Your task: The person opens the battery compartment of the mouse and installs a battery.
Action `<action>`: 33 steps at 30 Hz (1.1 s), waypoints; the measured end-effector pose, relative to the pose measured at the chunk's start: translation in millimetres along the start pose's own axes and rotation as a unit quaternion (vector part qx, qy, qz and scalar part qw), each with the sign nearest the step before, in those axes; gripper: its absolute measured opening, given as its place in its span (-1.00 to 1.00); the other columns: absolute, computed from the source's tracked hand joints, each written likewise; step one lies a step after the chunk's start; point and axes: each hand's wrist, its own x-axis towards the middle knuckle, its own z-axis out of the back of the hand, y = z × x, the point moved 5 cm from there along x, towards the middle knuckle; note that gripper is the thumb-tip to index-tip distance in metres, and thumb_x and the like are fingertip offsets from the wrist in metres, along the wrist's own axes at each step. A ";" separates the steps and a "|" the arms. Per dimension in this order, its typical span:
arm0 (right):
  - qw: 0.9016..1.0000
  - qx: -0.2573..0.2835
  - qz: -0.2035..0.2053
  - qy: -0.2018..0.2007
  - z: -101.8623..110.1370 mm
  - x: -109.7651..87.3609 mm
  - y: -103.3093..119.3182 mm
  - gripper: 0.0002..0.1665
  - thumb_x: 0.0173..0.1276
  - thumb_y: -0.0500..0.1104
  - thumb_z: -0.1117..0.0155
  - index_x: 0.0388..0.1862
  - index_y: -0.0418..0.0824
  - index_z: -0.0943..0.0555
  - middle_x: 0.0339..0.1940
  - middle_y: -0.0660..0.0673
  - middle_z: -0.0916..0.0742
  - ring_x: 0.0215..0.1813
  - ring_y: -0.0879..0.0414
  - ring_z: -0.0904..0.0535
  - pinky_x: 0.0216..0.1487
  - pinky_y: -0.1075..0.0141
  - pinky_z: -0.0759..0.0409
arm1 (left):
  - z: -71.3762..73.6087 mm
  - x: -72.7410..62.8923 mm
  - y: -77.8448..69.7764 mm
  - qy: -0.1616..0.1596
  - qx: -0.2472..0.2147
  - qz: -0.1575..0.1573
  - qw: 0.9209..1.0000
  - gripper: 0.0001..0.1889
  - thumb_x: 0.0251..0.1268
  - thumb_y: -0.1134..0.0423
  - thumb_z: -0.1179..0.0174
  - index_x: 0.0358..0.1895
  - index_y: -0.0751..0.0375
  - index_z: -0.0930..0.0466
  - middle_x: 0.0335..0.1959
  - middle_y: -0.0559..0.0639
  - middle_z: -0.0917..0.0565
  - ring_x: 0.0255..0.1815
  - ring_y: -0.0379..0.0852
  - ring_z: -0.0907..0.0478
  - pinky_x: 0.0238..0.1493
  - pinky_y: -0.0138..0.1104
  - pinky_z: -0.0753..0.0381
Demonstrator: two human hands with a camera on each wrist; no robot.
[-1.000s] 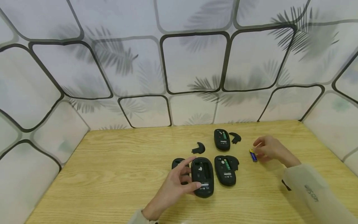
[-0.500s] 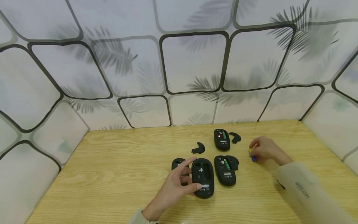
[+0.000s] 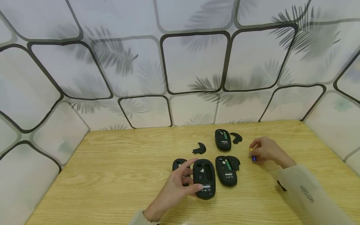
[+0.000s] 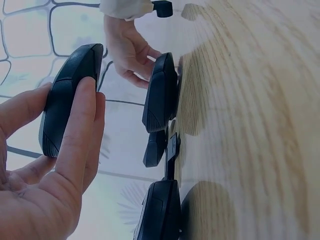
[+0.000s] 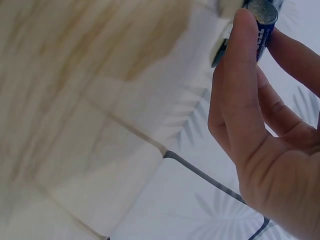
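My left hand (image 3: 175, 184) grips a black computer mouse (image 3: 204, 175) by its sides, underside up, its long battery slot bare and dark. In the left wrist view this mouse (image 4: 67, 107) is raised between the thumb and fingers. My right hand (image 3: 268, 151) pinches a blue and yellow battery (image 3: 253, 158); the right wrist view shows the battery's (image 5: 263, 22) flat end beyond the fingertips. Another upturned mouse (image 3: 179, 163) lies partly hidden behind my left hand. To the right lies a mouse (image 3: 225, 178) with a green battery inside and a loose cover (image 3: 234, 163) against it.
Farther back lies another upturned mouse (image 3: 222, 145) with a green battery, beside a curved black cover (image 3: 237, 137). A second loose cover (image 3: 199, 148) lies left of it. The wooden table (image 3: 112, 175) ends at a patterned backdrop (image 3: 194, 62) behind and at both sides.
My right hand has closed its fingers on the battery that lay on the table and shifted slightly left with it. My left hand and its mouse have stayed almost still.
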 end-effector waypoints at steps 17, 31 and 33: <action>0.998 0.060 0.025 -0.004 -6.0 -10.9 19.4 -0.58 0.47 -0.36 -0.23 0.16 -0.64 -0.45 -0.21 -0.25 -0.63 -0.28 0.03 -0.68 -0.25 0.10 -0.80 | 0.2 0.4 0.3 0.007 -0.008 0.001 1.000 -0.22 0.23 0.52 -0.35 0.53 0.12 -0.30 -0.02 0.16 -0.60 -0.23 -0.08 -0.66 -0.31 -0.22 -0.80; 0.986 0.136 0.093 0.023 -25.4 -25.3 53.0 -0.56 0.46 -0.37 -0.25 0.17 -0.66 -0.44 -0.15 -0.28 -0.56 -0.26 0.01 -0.65 -0.23 0.07 -0.80 | 0.5 1.3 2.1 0.007 -0.018 0.006 1.000 -0.22 0.23 0.53 -0.35 0.53 0.11 -0.31 -0.03 0.16 -0.60 -0.23 -0.07 -0.66 -0.30 -0.19 -0.80; 0.984 0.143 0.101 0.026 -27.7 -26.4 57.6 -0.55 0.45 -0.35 -0.27 0.17 -0.65 -0.44 -0.14 -0.28 -0.55 -0.26 0.04 -0.64 -0.23 0.09 -0.80 | 0.7 1.3 2.0 0.006 -0.019 0.007 1.000 -0.22 0.23 0.53 -0.35 0.53 0.11 -0.31 -0.02 0.17 -0.60 -0.23 -0.07 -0.66 -0.29 -0.19 -0.80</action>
